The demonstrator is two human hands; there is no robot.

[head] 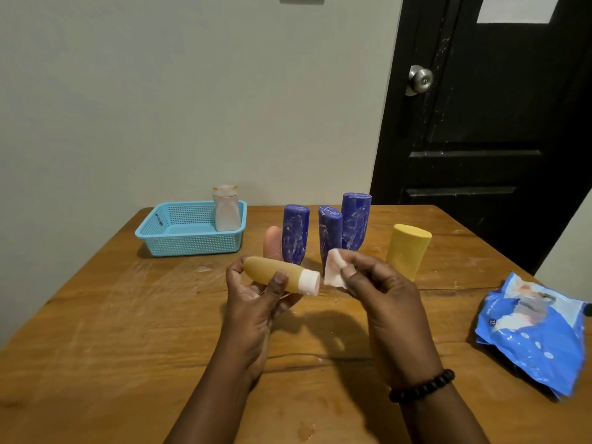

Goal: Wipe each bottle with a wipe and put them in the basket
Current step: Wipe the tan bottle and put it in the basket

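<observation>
Two hands work just in front of three blue bottles (330,230) standing on the wooden surface (128,331). Left hand (256,299) grips a small amber bottle (275,272) lying sideways, its white cap toward the right hand (381,290), which pinches a crumpled wipe (334,270) beside that cap. Right of the blue bottles stands a yellow bottle (407,251); left of them, a blue basket (179,235) holds one pale bottle (226,208). Farther right lies a wipes pack (535,334).
</observation>
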